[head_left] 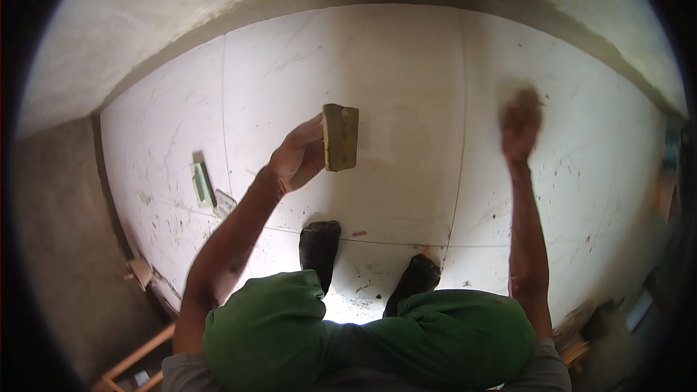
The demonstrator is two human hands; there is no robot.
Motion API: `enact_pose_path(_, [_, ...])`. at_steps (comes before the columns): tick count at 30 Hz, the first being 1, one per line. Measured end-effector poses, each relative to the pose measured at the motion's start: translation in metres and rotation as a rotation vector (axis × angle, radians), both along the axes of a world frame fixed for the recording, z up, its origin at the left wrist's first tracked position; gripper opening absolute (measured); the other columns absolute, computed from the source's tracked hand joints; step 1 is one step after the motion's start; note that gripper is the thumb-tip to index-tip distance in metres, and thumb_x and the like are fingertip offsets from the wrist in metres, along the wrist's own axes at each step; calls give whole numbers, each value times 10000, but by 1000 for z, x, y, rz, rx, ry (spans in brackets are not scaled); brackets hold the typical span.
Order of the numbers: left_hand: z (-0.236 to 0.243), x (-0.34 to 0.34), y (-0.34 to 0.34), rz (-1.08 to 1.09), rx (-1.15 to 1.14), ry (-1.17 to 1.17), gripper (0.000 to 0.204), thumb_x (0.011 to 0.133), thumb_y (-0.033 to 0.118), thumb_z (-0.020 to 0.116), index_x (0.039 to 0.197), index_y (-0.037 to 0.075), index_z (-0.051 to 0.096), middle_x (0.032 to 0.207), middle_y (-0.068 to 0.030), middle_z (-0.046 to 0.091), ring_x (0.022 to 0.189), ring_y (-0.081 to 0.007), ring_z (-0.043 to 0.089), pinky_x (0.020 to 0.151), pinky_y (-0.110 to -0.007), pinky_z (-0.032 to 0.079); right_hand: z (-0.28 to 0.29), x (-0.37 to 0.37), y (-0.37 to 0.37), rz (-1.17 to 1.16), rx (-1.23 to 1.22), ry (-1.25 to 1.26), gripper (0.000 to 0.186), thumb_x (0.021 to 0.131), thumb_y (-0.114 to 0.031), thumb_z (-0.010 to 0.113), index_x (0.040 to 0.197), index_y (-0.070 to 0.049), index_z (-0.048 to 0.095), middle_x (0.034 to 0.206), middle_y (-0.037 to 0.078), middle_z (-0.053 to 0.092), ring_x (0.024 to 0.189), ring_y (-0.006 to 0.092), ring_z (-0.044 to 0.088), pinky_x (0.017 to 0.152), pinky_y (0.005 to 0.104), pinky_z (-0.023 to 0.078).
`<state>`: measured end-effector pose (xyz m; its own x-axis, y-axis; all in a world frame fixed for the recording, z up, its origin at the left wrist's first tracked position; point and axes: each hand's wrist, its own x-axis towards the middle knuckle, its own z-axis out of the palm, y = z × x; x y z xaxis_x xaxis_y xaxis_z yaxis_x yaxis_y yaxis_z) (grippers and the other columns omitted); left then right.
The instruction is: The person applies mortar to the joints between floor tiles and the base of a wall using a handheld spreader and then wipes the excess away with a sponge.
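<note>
In my left hand [298, 156] I hold a flat olive-brown rectangular block [342, 138] by its left edge, with the fingers partly behind it. The block is tipped up above the white floor tiles [406, 196] and has a pale, rough left edge. Farther right, my right hand [521, 125] hovers over the tiles, smeared by motion; its fingers and anything in them cannot be made out. My knees in green trousers and my dark shoes [319, 247] show at the bottom.
A green rectangular tool [202, 185] lies at left beside a small grey piece [224, 203]. Small red pieces [359, 233] and dark crumbs dot the tiles. Walls [58, 203] border the floor at left and far side. A wooden frame [138, 356] stands lower left.
</note>
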<state>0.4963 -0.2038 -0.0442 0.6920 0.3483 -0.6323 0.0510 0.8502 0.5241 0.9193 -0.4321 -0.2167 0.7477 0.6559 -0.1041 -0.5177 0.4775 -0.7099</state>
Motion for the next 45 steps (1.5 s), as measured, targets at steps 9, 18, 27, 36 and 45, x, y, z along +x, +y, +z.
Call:
enact_pose_path(9, [-13,64,58,-57,535,256,476,1091,391,617,1318,-28,624,1046,-58,659,925,-154,629,835,-348,544,26,31,38,-201,-1350,-1884,579,1089,-363,514,1525,17,502,1610,251,454,1488,428,429,1209,556,361])
enact_pose_path(18, [-51,242,73,1250,520,587,477,1063,366,622,1292,-51,600,1211,-220,644,1090,-311,675,886,-441,564,45,15,42,-56,-1537,-1845,600,1106,-401,398,1543,5,466,1630,254,394,1502,434,393,1198,576,361])
enact_pose_path(27, [-72,195,197,1537,582,859,432,1069,273,522,1275,-104,567,1162,-306,605,1091,-492,595,938,-563,459,46,14,48,38,-1661,-1725,644,1098,-443,359,1591,-29,389,1646,238,345,1515,416,367,1192,598,336])
enact_pose_path(36, [-69,280,144,1539,698,904,489,1073,381,605,1235,-77,663,1127,-252,724,981,-364,720,851,-445,568,45,27,43,23,-1673,-1767,629,1099,-422,375,1586,-24,395,1640,255,347,1497,448,377,1173,606,351])
enact_pose_path(45, [-84,275,134,1357,632,968,414,1059,301,544,1011,-85,687,857,-279,706,840,-476,704,773,-549,535,47,12,49,32,-1592,-1776,644,1101,-436,347,1583,-12,394,1636,256,349,1492,446,379,1154,616,356])
